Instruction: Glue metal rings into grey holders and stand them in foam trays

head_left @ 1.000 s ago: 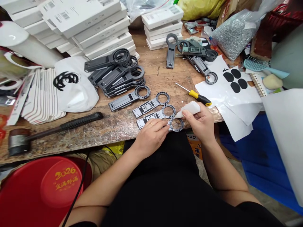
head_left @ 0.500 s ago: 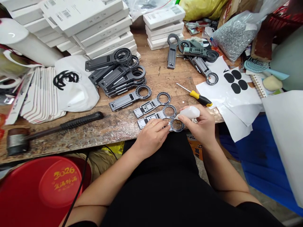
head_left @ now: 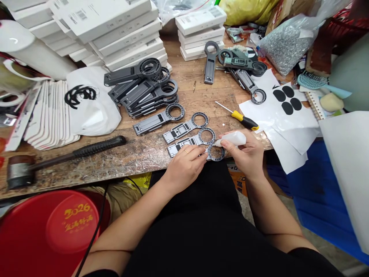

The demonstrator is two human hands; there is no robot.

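Observation:
My right hand point(head_left: 250, 156) is closed round a small white squeeze bottle point(head_left: 235, 138), tilted so that its thin nozzle points down-left at the rim of a grey ring-ended bracket point(head_left: 216, 152). Whether the nozzle touches the ring cannot be made out. Fingers of my left hand point(head_left: 186, 165) grip this bracket's flat arm at the table edge and hide most of it. Just beyond lie two similar brackets, one point(head_left: 206, 136) partly under my left fingers and another point(head_left: 199, 120) farther back. A darker folded bracket point(head_left: 158, 120) lies to their left.
Dark brackets point(head_left: 144, 86) are piled at back left, near white boxes point(head_left: 123, 34). A yellow-black screwdriver point(head_left: 244, 120) lies right of the rings, beside paper with black oval pads point(head_left: 286, 100). A hammer point(head_left: 72, 156) lies at left above a red bucket point(head_left: 25, 234).
My right hand has shifted slightly to the right with the bottle, and the bottle's nozzle now shows more clearly above the ring. My left hand has stayed in place.

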